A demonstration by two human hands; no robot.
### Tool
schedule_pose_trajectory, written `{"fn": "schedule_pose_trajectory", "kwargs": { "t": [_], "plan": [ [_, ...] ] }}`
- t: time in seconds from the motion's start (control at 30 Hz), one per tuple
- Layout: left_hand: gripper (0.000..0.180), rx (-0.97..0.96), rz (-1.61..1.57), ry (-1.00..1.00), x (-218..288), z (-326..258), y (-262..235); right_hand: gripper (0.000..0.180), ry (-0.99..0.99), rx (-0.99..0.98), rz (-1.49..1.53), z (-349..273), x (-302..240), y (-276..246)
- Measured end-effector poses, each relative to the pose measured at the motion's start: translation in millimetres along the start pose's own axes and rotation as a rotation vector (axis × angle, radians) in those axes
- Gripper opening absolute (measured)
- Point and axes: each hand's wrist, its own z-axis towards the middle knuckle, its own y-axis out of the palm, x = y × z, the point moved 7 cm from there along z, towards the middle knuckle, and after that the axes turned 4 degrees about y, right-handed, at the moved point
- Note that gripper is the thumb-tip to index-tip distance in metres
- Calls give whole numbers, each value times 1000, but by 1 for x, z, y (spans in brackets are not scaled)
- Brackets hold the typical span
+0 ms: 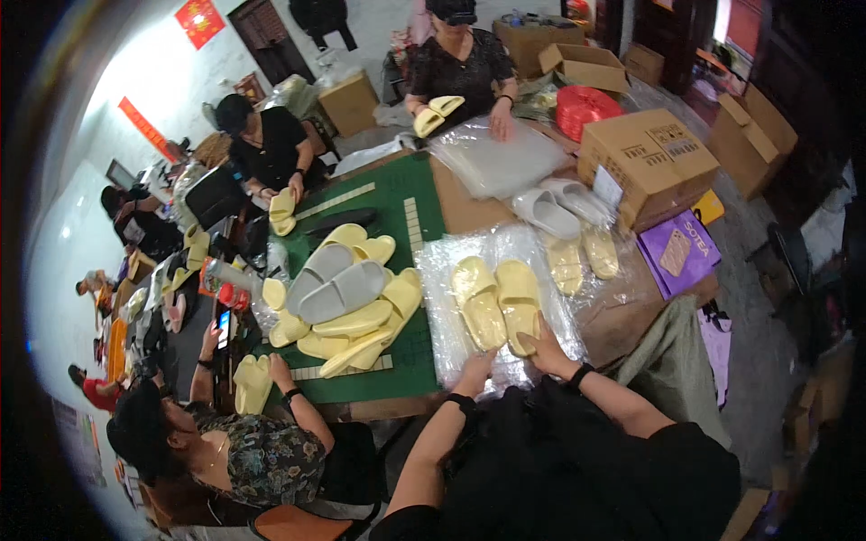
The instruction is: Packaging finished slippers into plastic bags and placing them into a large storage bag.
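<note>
Tabletop [462, 214]; lettered carton [648, 162]; yellow slippers [520, 296]

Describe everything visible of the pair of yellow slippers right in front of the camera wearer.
The pair of yellow slippers is pale yellow, backless, each with one broad strap, and looks like moulded foam or rubber. They lie side by side, soles down, toes away from the wearer, on clear plastic bags. The left hand is at the left one's heel; the right hand touches the other's heel. Whether plastic covers them is unclear.
</note>
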Motion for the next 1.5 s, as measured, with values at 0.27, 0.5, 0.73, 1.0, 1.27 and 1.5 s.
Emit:
{"fn": "schedule_pose_trajectory", "kwargs": {
  "t": [0.27, 0.5, 0.73, 1.0, 1.27, 1.5],
  "plan": [
    [41, 139, 557, 66, 43, -22, 44, 21, 408, 52, 59, 5, 35, -24],
    [38, 166, 777, 377, 40, -21, 46, 31, 169, 175, 69, 16, -1, 2],
    [28, -167, 649, 204, 19, -18, 63, 27, 296, -42, 174, 21, 7, -6],
    [27, -304, 378, 147, 49, -29, 89, 26, 41, 177, 362, 2, -14, -56],
    [34, -376, 379, 184, 105, -42, 98, 37, 505, -647, 947, -49, -13, -57],
    [32, -570, 437, 310, 97, -62, 143, 35, 682, -293, 1806, -16, 4, -70]
  ]
}}
